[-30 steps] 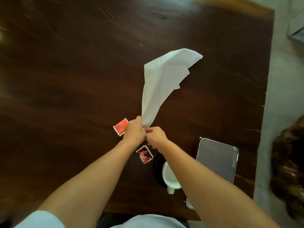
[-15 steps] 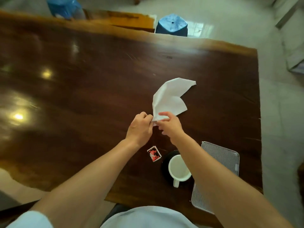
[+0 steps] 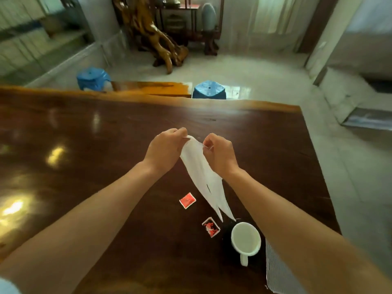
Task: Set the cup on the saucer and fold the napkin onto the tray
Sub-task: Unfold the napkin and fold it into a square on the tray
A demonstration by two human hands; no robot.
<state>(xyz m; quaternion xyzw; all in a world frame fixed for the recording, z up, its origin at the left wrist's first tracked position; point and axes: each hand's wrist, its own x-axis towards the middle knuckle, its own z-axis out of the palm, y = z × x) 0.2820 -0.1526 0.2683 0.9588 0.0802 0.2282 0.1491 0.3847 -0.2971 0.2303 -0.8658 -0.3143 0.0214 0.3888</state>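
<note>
My left hand (image 3: 164, 150) and right hand (image 3: 220, 153) each pinched a top corner of the napkin (image 3: 202, 177), which hung above the table (image 3: 106, 134), its tips over the saucer (image 3: 227, 230). Cup (image 3: 246, 238) sat on the saucer near the right edge, tray (image 3: 277, 272) just beside it, largely behind my right forearm. Two red packets (image 3: 187, 200) lay left of the cup.

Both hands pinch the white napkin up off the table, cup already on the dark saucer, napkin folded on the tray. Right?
Not quite. In the head view the napkin hangs unfolded between the left hand and right hand, not on the tray. The cup sits on the saucer.
</note>
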